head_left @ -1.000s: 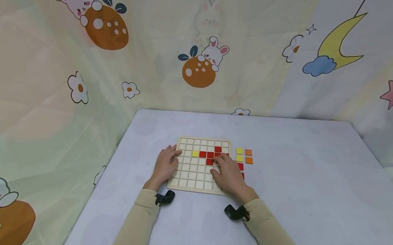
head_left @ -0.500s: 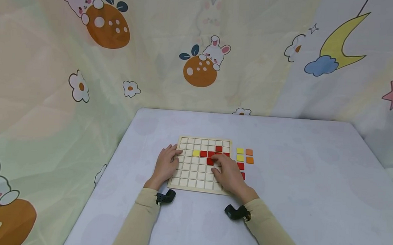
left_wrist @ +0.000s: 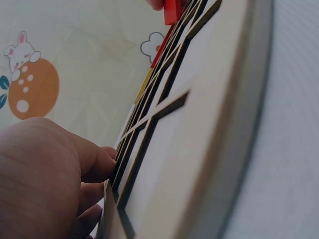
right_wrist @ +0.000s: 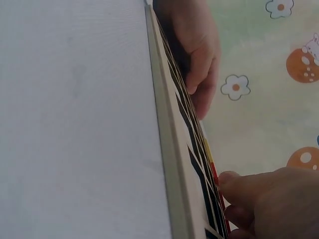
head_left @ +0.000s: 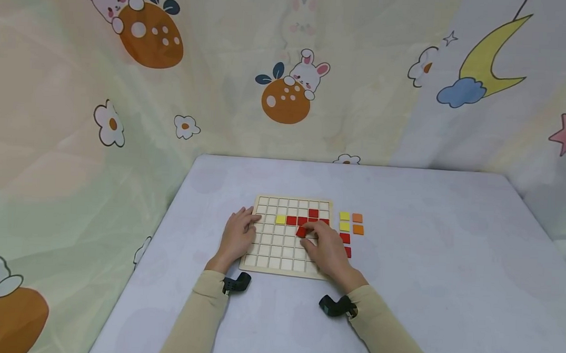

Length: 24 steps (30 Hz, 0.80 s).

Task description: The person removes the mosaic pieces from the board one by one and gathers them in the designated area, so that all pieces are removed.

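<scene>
The square wooden grid board [head_left: 284, 275] lies on the table in the head view. My left hand [head_left: 237, 233] rests on its left edge, fingertips reaching just over the rim; the left wrist view shows the thumb [left_wrist: 99, 162] at the grid. My right hand [head_left: 328, 247] is over the board's right part, pinching a small red square tile [head_left: 301, 232] between fingers. That tile is tilted and lifted off the grid, seen also in the left wrist view as a red block [left_wrist: 172, 11]. Behind it, a yellow tile [head_left: 280, 219] and several red tiles [head_left: 291, 220] sit in one row, with another red tile [head_left: 313, 213] above.
Right of the board, two yellow tiles [head_left: 345, 216], two orange tiles [head_left: 358, 230] and two red tiles [head_left: 344, 238] lie on the white table [head_left: 440, 267]. A patterned cloth [head_left: 371, 112] hangs behind the table. Both wrists carry black cameras [head_left: 337, 306].
The red tile at my right fingertips lay flat in the grid before and is now tilted up in the pinch. My left hand stays at the board's edge.
</scene>
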### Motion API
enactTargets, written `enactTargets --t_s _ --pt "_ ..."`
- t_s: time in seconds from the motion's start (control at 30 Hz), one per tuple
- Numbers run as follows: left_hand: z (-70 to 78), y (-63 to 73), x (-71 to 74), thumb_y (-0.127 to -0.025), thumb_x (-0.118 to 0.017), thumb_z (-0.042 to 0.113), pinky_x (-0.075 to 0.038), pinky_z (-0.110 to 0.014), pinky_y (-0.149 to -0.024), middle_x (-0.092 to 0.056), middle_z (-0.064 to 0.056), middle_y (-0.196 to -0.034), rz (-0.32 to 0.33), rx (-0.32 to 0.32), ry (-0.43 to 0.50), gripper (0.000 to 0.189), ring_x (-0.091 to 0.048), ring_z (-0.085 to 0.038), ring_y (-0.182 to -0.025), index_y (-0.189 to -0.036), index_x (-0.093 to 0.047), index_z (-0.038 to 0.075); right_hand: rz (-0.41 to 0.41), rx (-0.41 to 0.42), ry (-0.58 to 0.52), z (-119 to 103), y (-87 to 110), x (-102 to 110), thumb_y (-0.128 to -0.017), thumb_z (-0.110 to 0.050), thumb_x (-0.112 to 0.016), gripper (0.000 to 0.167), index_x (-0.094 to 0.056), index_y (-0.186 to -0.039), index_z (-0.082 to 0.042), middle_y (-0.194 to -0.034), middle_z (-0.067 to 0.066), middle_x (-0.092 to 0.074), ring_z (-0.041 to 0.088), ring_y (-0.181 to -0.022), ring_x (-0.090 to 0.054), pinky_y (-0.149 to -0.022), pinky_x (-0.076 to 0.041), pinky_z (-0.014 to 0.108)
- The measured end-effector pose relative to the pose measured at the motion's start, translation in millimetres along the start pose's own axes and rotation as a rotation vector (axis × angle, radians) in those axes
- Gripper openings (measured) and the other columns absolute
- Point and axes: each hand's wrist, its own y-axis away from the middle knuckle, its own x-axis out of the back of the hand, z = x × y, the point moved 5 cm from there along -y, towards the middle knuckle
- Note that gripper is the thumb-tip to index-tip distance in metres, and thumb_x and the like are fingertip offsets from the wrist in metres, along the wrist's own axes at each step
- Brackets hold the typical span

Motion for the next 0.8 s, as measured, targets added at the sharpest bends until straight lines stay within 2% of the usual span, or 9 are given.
enactTargets --t_s 0.3,0.43,0.67,0.8 --pt "1.7 -2.8 0.6 -0.096 -0.047 0.008 -0.006 -0.037 -0.124 -0.043 -0.008 -0.151 0.013 0.005 0.004 0.035 -0.025 -0.025 -0.147 -0.125 -0.066 0.008 0.027 -0.023 0.029 -3.0 -5.8 -1.0 -0.086 -0.022 -0.075 0.03 -0.066 -0.113 -0.014 -0.1 -0.003 -0.062 0.015 -0.086 -0.054 -0.074 -0.053 0.028" --pt "0.9 -3.4 -0.5 -0.095 -0.048 0.008 -0.006 -0.036 -0.124 -0.042 -0.006 -0.152 0.008 0.029 -0.012 0.035 -0.024 -0.024 -0.147 -0.126 -0.066 0.009 0.041 -0.018 0.042 -4.1 -5.4 -0.1 -0.086 -0.02 -0.075 0.03 -0.067 -0.114 -0.012 -0.101 -0.001 -0.063 0.015 -0.085 -0.055 -0.072 -0.053 0.029" --pt "-0.9 -2.1 -0.2 -0.095 -0.047 0.007 -0.006 -0.036 -0.124 -0.043 -0.006 -0.151 0.008 0.029 -0.009 0.036 -0.024 -0.024 -0.147 -0.126 -0.066 0.008 0.046 0.002 0.093 -4.2 -4.8 0.4 -0.088 -0.021 -0.073 0.033 -0.069 -0.119 -0.011 -0.111 0.001 -0.067 0.019 -0.097 -0.062 -0.087 -0.057 0.036" --pt "-1.8 -1.9 -1.2 -0.095 -0.047 0.008 -0.007 -0.036 -0.124 -0.042 -0.006 -0.152 -0.001 0.027 -0.013 0.036 -0.023 -0.024 -0.147 -0.126 -0.065 0.009 0.041 0.018 0.139 -3.7 -4.4 0.4 -0.086 -0.02 -0.075 0.036 -0.069 -0.121 -0.011 -0.112 0.002 -0.067 0.02 -0.1 -0.063 -0.088 -0.058 0.037"
